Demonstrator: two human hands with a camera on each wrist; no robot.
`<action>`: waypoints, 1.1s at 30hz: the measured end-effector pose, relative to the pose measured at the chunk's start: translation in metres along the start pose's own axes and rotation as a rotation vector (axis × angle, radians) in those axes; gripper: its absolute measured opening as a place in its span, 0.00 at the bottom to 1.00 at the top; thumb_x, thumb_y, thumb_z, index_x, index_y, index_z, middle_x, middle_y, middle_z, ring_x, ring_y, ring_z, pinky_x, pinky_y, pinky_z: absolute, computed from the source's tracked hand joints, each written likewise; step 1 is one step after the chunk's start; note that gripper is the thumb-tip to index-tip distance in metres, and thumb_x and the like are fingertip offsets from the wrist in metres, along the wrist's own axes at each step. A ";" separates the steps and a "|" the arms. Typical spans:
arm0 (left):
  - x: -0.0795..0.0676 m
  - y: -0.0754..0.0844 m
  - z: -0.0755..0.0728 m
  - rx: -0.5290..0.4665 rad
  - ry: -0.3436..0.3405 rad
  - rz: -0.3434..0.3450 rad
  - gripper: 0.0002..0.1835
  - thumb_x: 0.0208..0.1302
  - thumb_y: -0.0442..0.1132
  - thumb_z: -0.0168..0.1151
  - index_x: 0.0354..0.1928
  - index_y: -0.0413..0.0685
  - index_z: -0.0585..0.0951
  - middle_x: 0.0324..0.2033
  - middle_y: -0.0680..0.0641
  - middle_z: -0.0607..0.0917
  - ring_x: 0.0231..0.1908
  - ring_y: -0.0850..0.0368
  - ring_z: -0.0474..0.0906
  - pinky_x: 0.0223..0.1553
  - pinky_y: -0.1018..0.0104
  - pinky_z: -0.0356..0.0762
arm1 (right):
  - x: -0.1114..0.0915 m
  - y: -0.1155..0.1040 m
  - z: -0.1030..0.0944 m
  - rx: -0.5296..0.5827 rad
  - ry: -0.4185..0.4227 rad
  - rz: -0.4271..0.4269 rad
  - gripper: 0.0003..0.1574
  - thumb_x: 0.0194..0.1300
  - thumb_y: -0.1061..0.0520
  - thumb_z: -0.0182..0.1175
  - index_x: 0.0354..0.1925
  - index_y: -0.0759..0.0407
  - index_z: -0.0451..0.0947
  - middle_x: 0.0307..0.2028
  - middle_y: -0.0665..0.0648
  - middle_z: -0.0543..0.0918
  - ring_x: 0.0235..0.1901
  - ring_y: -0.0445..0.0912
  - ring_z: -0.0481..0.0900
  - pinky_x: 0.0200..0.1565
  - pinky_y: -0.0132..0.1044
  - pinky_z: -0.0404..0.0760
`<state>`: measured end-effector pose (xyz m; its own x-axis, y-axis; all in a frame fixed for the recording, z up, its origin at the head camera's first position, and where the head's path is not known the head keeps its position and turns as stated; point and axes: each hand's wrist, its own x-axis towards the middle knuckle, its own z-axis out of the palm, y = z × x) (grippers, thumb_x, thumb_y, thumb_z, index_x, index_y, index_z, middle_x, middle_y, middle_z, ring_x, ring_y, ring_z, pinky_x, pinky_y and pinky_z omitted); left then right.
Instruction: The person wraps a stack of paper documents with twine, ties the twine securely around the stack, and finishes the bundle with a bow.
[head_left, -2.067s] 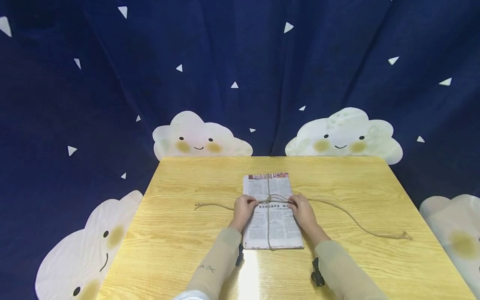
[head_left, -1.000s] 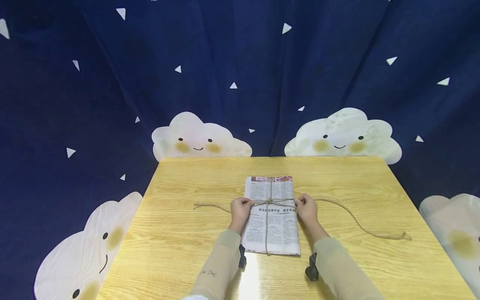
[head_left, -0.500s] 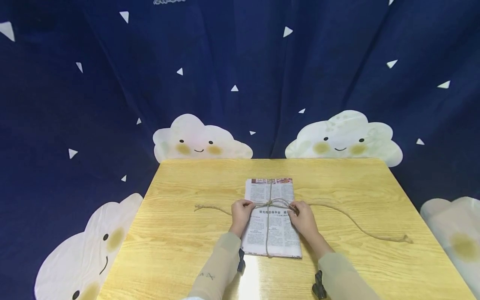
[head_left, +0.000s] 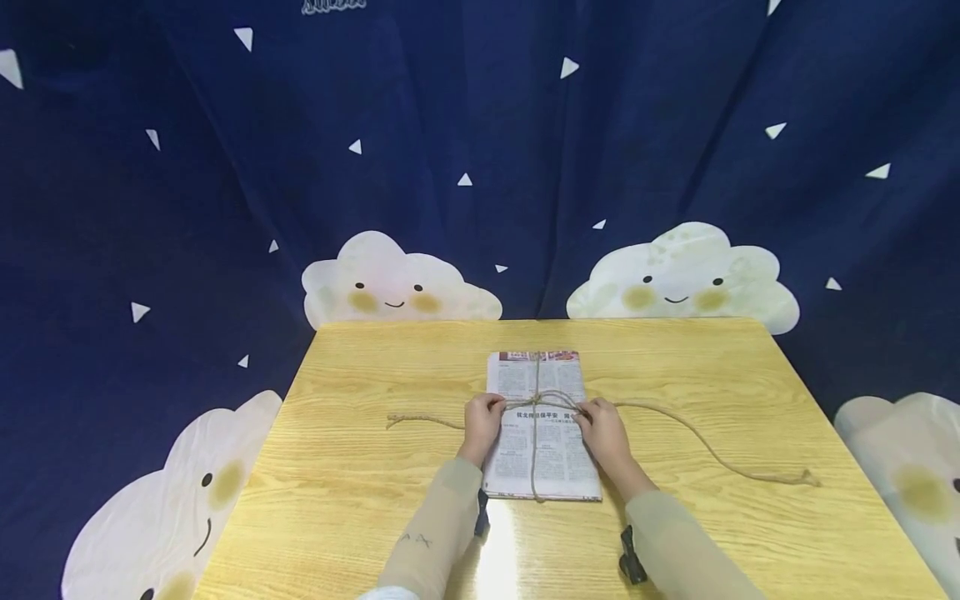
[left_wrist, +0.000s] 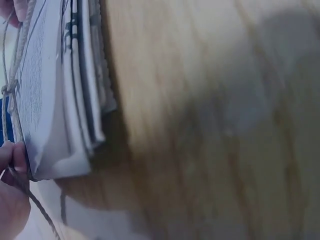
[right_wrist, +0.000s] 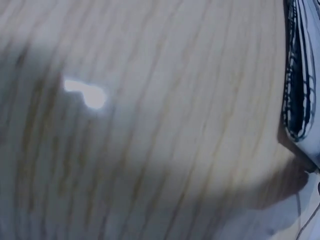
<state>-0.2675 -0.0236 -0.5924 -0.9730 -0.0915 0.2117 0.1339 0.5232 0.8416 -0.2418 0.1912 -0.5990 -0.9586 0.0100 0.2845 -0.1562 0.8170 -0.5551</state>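
Observation:
A folded stack of newspapers point(head_left: 564, 467) lies on the wooden table, bound crosswise with brown twine point(head_left: 535, 454). The twine crosses in a knot near the upper middle of the stack, and a loop arches from the knot toward the right. At the stack's left edge, my left hand point(head_left: 482, 427) pinches the twine between thumb and fingers. On the opposite edge my right hand point(head_left: 606, 435) pinches the loop and strand. In the left wrist view, layered newspaper edges point(left_wrist: 80, 100) show beside the fingers. The right wrist view catches only a newspaper corner point(right_wrist: 302, 80); the right hand is hardly visible there.
One short twine end point(head_left: 423, 418) trails left over the table point(head_left: 360, 500). A longer end point(head_left: 712, 450) curves away to the right. Behind the table hangs a dark blue curtain point(head_left: 420, 100) with white clouds.
My right hand went outward past the stack's right edge with the twine, then came back in over the edge. The loop flattened and rose again. The stack shifted slightly; my left hand kept its pinch.

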 end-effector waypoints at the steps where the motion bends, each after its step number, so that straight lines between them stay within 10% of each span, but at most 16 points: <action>1: 0.001 0.000 -0.001 0.004 -0.023 0.000 0.03 0.55 0.27 0.61 0.31 0.34 0.83 0.28 0.42 0.82 0.30 0.53 0.78 0.30 0.68 0.78 | 0.001 0.000 0.000 -0.004 -0.005 0.009 0.15 0.54 0.63 0.65 0.42 0.67 0.80 0.37 0.62 0.78 0.39 0.55 0.76 0.42 0.47 0.78; 8: 0.002 -0.002 -0.021 0.246 -0.234 0.072 0.04 0.59 0.32 0.60 0.34 0.39 0.82 0.32 0.47 0.80 0.35 0.55 0.77 0.38 0.66 0.77 | 0.002 0.000 0.003 -0.003 -0.033 0.054 0.14 0.56 0.62 0.63 0.42 0.66 0.79 0.39 0.62 0.77 0.42 0.55 0.76 0.45 0.46 0.78; 15: 0.009 0.003 -0.042 0.544 -0.306 0.203 0.02 0.57 0.33 0.62 0.29 0.42 0.82 0.26 0.49 0.81 0.30 0.56 0.77 0.34 0.66 0.77 | 0.000 0.000 0.003 -0.004 -0.036 0.052 0.14 0.57 0.62 0.63 0.43 0.66 0.79 0.39 0.62 0.77 0.43 0.56 0.75 0.46 0.47 0.77; 27: 0.016 0.021 -0.005 -0.329 -0.211 0.007 0.06 0.68 0.31 0.47 0.40 0.33 0.71 0.30 0.31 0.81 0.30 0.39 0.80 0.31 0.56 0.81 | -0.001 0.000 0.006 0.015 -0.005 0.065 0.14 0.55 0.63 0.64 0.42 0.67 0.79 0.38 0.62 0.78 0.42 0.55 0.75 0.46 0.47 0.77; 33: 0.013 0.035 0.006 -0.556 -0.228 0.009 0.07 0.67 0.28 0.46 0.41 0.27 0.67 0.38 0.25 0.79 0.37 0.29 0.77 0.41 0.48 0.78 | -0.002 0.000 0.006 0.022 -0.017 0.087 0.15 0.56 0.62 0.63 0.43 0.66 0.79 0.40 0.61 0.77 0.43 0.55 0.75 0.46 0.46 0.77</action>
<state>-0.2761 -0.0014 -0.5631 -0.9790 0.1270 0.1595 0.1602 -0.0044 0.9871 -0.2417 0.1878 -0.6040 -0.9726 0.0709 0.2212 -0.0768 0.8006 -0.5943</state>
